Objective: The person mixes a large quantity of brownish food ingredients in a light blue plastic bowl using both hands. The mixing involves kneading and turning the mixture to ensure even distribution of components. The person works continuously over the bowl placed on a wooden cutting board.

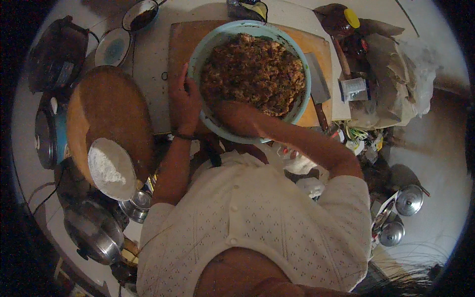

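Observation:
A large pale-blue bowl (305,87) holds a thick mound of brown, chopped filling (252,74), which looks like minced meat. It stands on a rectangular wooden board (180,44). My left hand (185,102) steadies the bowl at its left rim, fingers pointing away from me. Inside the bowl at the near left is my right hand (232,115), pressed down against the mixture; its fingers are hidden. On the board, just right of the bowl, lies a cleaver (318,78) with its wooden handle toward me.
To the left, a white bowl of flour (111,169) rests on a round wooden board (111,100). Beyond stand an enamel dish (112,46) and a bowl with dark contents (143,18). A yellow-capped jar (343,22) and a crumpled bag (389,81) lie right. A steel pot (94,232) is near left.

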Demonstrator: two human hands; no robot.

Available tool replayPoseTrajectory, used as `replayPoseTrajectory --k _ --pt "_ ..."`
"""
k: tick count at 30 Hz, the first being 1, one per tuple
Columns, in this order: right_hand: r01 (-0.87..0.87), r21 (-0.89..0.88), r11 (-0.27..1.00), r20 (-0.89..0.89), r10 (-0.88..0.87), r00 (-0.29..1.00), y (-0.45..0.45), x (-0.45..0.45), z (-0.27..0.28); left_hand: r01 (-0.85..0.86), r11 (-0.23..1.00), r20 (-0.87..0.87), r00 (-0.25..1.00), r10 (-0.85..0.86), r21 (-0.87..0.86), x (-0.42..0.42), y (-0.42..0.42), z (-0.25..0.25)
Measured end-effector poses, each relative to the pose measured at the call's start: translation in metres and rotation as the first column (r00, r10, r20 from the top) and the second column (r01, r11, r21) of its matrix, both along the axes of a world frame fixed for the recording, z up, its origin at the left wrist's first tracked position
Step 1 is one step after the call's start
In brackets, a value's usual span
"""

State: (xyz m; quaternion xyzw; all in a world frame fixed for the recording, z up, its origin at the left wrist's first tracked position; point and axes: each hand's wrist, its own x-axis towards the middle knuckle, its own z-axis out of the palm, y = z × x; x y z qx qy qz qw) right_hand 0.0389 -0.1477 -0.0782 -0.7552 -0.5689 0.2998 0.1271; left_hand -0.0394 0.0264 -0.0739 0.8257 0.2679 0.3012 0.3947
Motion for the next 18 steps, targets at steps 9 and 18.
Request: replayPoseTrajectory --k 9,18 --pt "0.261 0.450 0.854 0.373 -0.445 0.814 0.018 0.087 0.042 -0.048 0.998 -0.103 0.993 0.051 0.031 0.000 -0.002 0.008" --pt "-0.090 0.181 0.979 0.555 -0.026 0.831 0.037 0.001 -0.006 -0.057 0.996 -0.201 0.979 0.043 -0.069 0.006 -0.005 0.015"
